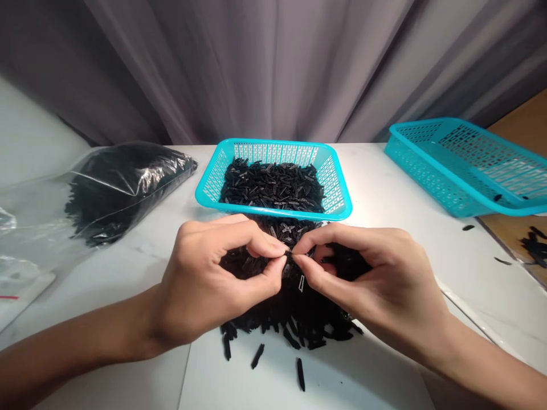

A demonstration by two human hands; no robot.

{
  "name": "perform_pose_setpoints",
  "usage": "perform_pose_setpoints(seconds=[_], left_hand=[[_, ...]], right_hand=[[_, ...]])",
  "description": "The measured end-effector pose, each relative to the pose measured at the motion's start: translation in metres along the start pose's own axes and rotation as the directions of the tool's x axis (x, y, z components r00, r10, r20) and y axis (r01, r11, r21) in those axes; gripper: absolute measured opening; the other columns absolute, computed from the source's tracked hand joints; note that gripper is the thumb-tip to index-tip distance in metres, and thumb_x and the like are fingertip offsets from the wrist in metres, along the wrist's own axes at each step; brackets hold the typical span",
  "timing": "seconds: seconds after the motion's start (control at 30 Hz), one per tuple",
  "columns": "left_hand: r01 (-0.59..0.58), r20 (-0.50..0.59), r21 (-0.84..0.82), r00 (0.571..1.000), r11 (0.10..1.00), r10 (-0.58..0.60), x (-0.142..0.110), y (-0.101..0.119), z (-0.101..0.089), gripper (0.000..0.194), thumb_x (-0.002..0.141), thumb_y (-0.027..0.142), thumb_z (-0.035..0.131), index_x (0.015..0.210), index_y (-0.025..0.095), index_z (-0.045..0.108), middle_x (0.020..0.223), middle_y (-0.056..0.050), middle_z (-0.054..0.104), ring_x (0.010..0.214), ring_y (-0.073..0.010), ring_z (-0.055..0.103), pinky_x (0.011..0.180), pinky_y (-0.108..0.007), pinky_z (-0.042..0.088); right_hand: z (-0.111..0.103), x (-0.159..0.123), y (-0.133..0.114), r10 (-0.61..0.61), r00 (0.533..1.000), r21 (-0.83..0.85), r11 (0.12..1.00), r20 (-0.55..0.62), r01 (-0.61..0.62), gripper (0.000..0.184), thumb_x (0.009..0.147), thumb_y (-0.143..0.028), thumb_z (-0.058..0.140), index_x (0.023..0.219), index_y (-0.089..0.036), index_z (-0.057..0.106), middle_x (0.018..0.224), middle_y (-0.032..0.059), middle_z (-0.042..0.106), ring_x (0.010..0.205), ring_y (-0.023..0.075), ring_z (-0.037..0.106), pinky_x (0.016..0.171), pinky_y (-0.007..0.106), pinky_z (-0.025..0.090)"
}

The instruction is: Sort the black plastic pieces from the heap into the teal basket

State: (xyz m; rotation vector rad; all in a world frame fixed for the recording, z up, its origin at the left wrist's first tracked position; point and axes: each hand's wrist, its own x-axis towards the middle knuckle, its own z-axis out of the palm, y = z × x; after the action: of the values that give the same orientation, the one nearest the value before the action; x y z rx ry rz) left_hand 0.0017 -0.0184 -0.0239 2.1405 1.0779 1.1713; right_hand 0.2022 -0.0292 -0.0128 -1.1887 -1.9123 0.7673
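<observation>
My left hand (213,273) and my right hand (380,273) meet over a heap of small black strips (290,313) on the table. Thumb and forefinger of each hand are pinched on opposite ends of one tiny black piece (289,253), mostly covered by the fingertips; its exact kind is too small to make out. Just beyond the hands stands a turquoise plastic basket (273,212), partly filled with similar narrow black pieces (273,185). A pale, narrow outline-shaped piece (301,283) shows on the heap beneath my right fingers.
A clear plastic bag (115,188) full of black pieces lies at the left. At the right, a second turquoise basket (431,173) sits tilted, with a few black bits in it. Loose strips (301,374) lie near the front; more (536,245) are at the far right. A grey curtain (273,68) hangs behind.
</observation>
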Motion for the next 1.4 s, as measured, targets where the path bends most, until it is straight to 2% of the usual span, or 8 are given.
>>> perform_pose_setpoints(seconds=[0.2,0.37,0.6,0.77,0.93,1.4], left_hand=[[-0.008,0.01,0.004,1.0,1.0,0.008,-0.001,0.001,0.0,0.018,0.075,0.007,0.075,0.075,0.022,0.065,0.078,0.003,0.077,0.071,-0.0149,0.072,0.067,-0.03,0.06],[-0.012,-0.029,-0.002,1.0,1.0,0.012,-0.002,0.001,0.003,0.018,0.074,0.005,0.076,0.073,0.02,0.065,0.078,0.004,0.077,0.072,-0.0119,0.072,0.069,-0.025,0.059],[0.091,-0.086,-0.096,0.991,0.991,-0.099,-0.004,0.001,0.009,0.016,0.072,0.005,0.075,0.07,0.019,0.069,0.073,0.004,0.077,0.066,-0.0111,0.072,0.066,-0.022,0.06],[0.172,-0.07,-0.187,0.98,0.967,-0.188,-0.003,0.002,0.011,0.014,0.072,0.007,0.075,0.07,0.019,0.07,0.071,0.003,0.077,0.064,-0.012,0.072,0.063,-0.022,0.06],[0.188,-0.029,-0.216,0.98,0.958,-0.198,-0.001,0.002,0.009,0.013,0.072,0.008,0.075,0.07,0.02,0.07,0.071,0.002,0.076,0.063,-0.0128,0.071,0.061,-0.023,0.059],[0.226,-0.015,-0.25,0.971,0.941,-0.238,0.004,0.001,0.008,0.011,0.07,0.008,0.074,0.068,0.018,0.071,0.07,-0.001,0.076,0.065,-0.0154,0.072,0.057,-0.023,0.059]], right_hand=[[0.002,0.0,0.002,-0.035,0.999,-0.033,0.999,-0.015,0.035,0.011,0.079,-0.007,0.067,0.075,-0.017,0.07,0.058,-0.0043,0.064,0.048,0.0067,0.054,0.049,0.017,0.044],[0.005,-0.001,0.001,-0.084,0.995,-0.107,0.991,-0.051,0.078,0.012,0.079,-0.007,0.065,0.076,-0.018,0.07,0.06,-0.0038,0.065,0.047,0.0067,0.055,0.047,0.017,0.044],[0.017,-0.008,0.0,-0.163,0.975,-0.251,0.96,-0.149,0.122,0.015,0.08,-0.007,0.063,0.079,-0.021,0.067,0.061,-0.0027,0.067,0.049,0.0089,0.058,0.05,0.019,0.048],[0.02,-0.009,-0.001,-0.186,0.967,-0.307,0.943,-0.171,0.127,0.016,0.081,-0.007,0.06,0.078,-0.021,0.064,0.061,-0.0025,0.067,0.049,0.0089,0.058,0.051,0.019,0.048],[0.018,-0.009,-0.002,-0.226,0.96,-0.357,0.921,-0.168,0.154,0.015,0.081,-0.007,0.059,0.077,-0.021,0.064,0.06,-0.0036,0.065,0.049,0.0074,0.056,0.051,0.018,0.047],[0.015,-0.008,-0.003,-0.193,0.971,-0.264,0.952,-0.139,0.151,0.016,0.078,-0.006,0.059,0.075,-0.021,0.064,0.059,-0.0039,0.063,0.047,0.0075,0.054,0.048,0.018,0.043]])
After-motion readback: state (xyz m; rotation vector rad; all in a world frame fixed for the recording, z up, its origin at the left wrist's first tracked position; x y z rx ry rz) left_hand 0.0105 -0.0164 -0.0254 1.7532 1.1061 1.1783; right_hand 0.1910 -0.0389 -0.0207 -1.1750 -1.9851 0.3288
